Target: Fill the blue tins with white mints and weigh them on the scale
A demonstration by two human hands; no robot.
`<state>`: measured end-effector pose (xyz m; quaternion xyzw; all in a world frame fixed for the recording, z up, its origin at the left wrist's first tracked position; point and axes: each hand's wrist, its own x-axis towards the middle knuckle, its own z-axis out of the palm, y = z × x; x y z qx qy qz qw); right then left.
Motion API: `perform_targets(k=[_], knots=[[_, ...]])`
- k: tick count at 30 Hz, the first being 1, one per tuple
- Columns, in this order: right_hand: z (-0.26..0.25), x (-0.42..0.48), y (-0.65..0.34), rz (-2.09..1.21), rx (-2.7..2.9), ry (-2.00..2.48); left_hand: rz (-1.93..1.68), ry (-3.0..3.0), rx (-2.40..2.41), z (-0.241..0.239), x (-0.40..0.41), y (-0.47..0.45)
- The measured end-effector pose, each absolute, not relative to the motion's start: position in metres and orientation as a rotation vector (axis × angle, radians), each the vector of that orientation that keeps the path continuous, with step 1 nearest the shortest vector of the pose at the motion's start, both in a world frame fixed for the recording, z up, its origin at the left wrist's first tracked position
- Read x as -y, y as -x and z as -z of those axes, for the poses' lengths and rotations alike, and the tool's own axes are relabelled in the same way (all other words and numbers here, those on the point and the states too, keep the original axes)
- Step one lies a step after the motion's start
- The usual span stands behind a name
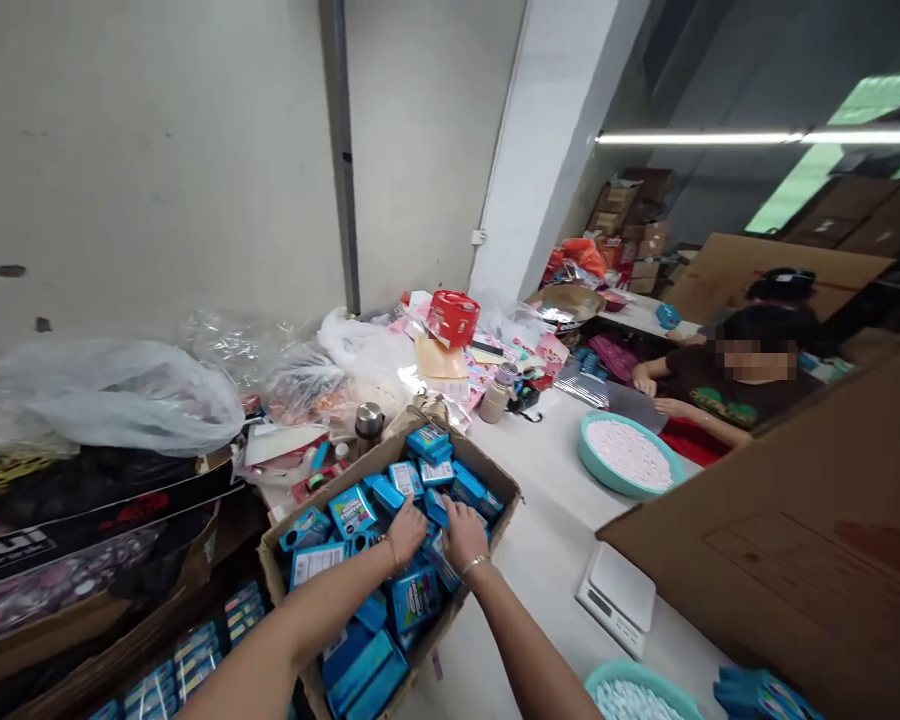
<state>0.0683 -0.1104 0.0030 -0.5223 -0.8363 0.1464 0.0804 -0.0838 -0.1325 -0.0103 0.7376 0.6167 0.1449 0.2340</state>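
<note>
A brown carton (506, 508) stands full of small blue printed boxes (354, 512) that lie jumbled at different angles. Both of my hands are inside it, over the middle of the pile. My left hand (407, 532) lies on the boxes with its fingers partly bent and the index finger stretched out. To its right, my right hand (463, 535) has its fingers spread against the boxes. Between the hands sits one blue box (436, 508). Their undersides are hidden, and neither hand shows a firm hold.
Right of the carton, a white scale (619, 595) rests on the white table (529, 570). Teal basins (589, 465) hold small pale pieces. A large cardboard sheet (787, 540) rises at right; behind it a co-worker (742, 390) sits. Plastic bags and a steel flask (369, 425) crowd the far side.
</note>
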Motion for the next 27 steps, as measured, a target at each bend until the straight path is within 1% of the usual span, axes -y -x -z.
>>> perform_targets(k=[3,5,8,11,13,15,18,20,22,25,27], knots=[[0.023,0.078,-0.024,-0.32,2.792,1.645,-0.393,-2.043,-1.712,-0.007,0.155,0.102],[0.039,0.064,-0.01,-0.281,2.89,1.651,-0.445,-1.999,-1.743,-0.021,0.179,0.122],[0.05,0.054,-0.005,-0.306,2.886,1.646,-0.721,-1.682,-1.821,-0.04,0.214,0.155],[0.044,0.052,-0.013,-0.49,2.73,1.684,-1.026,-1.239,-1.81,-0.054,0.236,0.176],[0.031,0.056,-0.026,-0.722,2.496,1.673,-1.181,-0.987,-1.707,-0.063,0.242,0.178],[0.013,0.065,-0.047,-1.003,2.113,1.571,-1.287,-0.847,-1.564,-0.073,0.244,0.169],[-0.018,0.094,-0.091,-1.449,1.413,1.256,-1.376,-0.896,-1.447,-0.092,0.243,0.144],[-0.037,0.123,-0.125,-1.672,1.007,0.999,-1.395,-1.027,-1.429,-0.104,0.239,0.122],[-0.052,0.157,-0.159,-1.749,0.694,0.793,-1.376,-1.166,-1.395,-0.113,0.233,0.097],[-0.068,0.209,-0.203,-1.701,0.355,0.635,-1.28,-1.325,-1.24,-0.122,0.224,0.054],[-0.078,0.238,-0.228,-1.658,0.229,0.531,-1.177,-1.353,-1.081,-0.126,0.221,0.021]])
